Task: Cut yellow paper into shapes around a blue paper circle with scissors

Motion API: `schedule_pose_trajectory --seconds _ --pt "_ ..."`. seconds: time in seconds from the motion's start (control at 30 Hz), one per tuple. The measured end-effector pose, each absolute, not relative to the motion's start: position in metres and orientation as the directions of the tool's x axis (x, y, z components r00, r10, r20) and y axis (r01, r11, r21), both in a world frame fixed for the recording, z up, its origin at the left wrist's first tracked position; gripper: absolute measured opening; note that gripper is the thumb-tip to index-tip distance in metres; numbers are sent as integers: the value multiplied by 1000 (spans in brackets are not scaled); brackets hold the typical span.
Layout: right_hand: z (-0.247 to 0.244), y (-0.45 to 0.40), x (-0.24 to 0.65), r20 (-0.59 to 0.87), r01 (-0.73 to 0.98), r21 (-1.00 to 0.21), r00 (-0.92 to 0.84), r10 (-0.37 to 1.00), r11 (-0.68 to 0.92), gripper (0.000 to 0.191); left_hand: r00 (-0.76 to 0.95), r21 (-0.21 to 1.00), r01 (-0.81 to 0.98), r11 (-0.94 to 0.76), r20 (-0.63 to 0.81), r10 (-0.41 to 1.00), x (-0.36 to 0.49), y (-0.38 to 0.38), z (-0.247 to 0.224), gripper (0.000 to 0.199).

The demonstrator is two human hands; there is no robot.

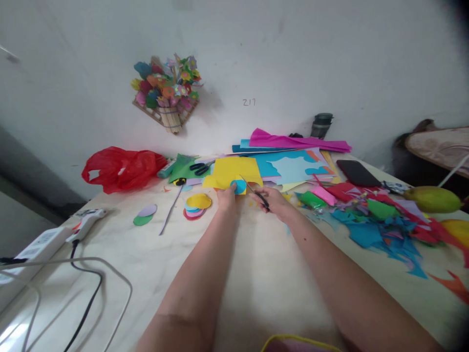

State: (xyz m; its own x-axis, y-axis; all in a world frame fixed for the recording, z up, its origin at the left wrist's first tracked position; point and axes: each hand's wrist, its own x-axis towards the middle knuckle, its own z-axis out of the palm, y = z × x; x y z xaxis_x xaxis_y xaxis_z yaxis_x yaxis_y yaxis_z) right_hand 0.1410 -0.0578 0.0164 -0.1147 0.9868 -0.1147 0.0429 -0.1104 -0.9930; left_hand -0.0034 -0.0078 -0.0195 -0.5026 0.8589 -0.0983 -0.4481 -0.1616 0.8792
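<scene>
My left hand (226, 196) is closed on the near edge of a yellow paper sheet (234, 168), pinching a blue paper circle (239, 186) against it. In my right hand (274, 201) is a pair of scissors (261, 196) with dark handles. Their blades point left and up, over the yellow sheet beside the blue circle. Left of my left hand lies a small pile of coloured paper circles (198, 201), yellow on top. A lilac circle (147, 210) overlaps a green circle (142, 219) farther left.
Paper scraps (384, 230) spread over the right side, near a phone (357, 173) and a green mango (432, 199). A red plastic bag (124, 168), second scissors (200, 169) and paper sheets lie behind. Cables and a power strip (40, 249) occupy the left.
</scene>
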Motion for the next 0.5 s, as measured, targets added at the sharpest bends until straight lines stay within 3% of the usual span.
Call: schedule_pose_trajectory --seconds 0.5 --pt "24 -62 144 -126 78 -990 -141 982 -116 22 -465 849 -514 -122 -156 872 -1 -20 0 45"
